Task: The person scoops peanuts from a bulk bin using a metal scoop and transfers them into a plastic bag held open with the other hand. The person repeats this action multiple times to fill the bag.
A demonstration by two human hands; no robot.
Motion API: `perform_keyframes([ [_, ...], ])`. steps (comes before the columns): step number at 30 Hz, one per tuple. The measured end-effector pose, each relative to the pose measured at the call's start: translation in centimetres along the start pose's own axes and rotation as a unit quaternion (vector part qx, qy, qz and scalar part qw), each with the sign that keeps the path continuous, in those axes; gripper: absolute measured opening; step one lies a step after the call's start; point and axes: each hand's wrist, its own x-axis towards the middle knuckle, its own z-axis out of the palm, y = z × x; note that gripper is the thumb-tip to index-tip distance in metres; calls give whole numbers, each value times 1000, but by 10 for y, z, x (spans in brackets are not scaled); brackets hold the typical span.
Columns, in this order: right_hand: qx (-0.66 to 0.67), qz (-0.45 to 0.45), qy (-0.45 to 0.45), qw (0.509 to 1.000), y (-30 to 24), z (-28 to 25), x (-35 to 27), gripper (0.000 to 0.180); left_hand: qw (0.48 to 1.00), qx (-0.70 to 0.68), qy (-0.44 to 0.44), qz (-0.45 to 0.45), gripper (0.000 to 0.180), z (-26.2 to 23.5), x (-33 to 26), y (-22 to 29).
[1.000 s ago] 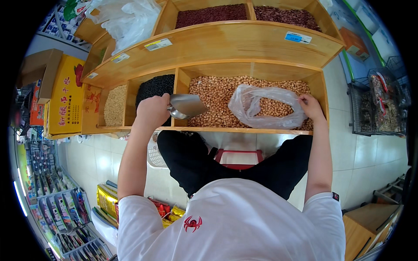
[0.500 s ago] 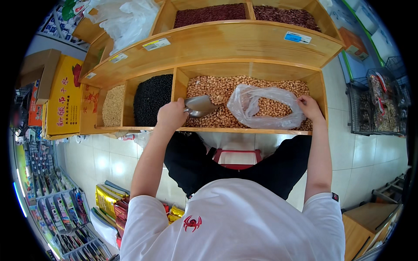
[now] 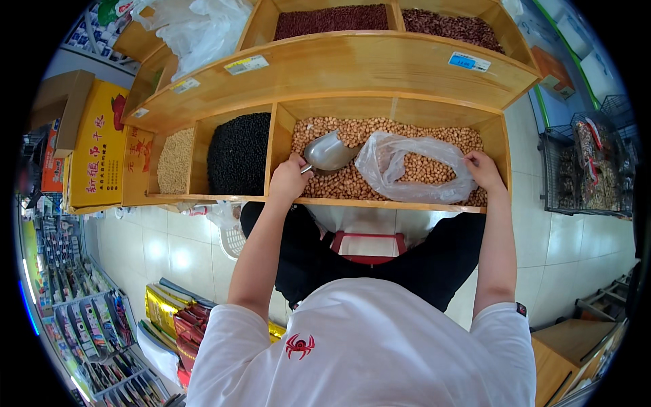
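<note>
My left hand (image 3: 290, 176) is wrapped round the handle of a metal scoop (image 3: 330, 150). The scoop's bowl lies tilted among light-brown peanuts (image 3: 319, 125), at the left part of their wooden compartment; a few peanuts show at its far edge. A clear plastic bag (image 3: 383, 178) rests open on the peanuts to the right of the scoop. More peanuts (image 3: 422, 168) show through its wide mouth. With closed fingers, my right hand (image 3: 483, 169) pinches the bag's right rim.
Left of the peanuts, wooden compartments hold black beans (image 3: 239, 156) and pale grain (image 3: 176, 163). A raised wooden tier (image 3: 352, 68) behind holds dark red beans (image 3: 332, 20) and crumpled plastic bags (image 3: 203, 34). A yellow carton (image 3: 96, 146) stands left, a wire basket (image 3: 559, 180) right.
My left hand has moved right and slightly nearer me. The scoop has swung, its bowl now pointing farther away from me. My right hand and the bag stay nearly in place.
</note>
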Motion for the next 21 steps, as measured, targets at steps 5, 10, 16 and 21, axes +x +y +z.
perform_keyframes([
  [5, 14, 28, -8, 999, -3, -1, 0, 13, 999, -37, 21, 1, 32, 5, 3, -6],
  [10, 16, 38, -10, 999, -3, -1, 0, 13, 996, -78, 18, -23, 37, 4, 6, -8],
  [16, 8, 30, -3, 1000, 0, -1, 1, 14, 992, -122, 28, -7, 43, 5, 9, -14],
  [21, 9, 35, -1, 999, 0, 0, 0, 13, 989, -146, 29, 14, 47, 0, 6, -7],
])
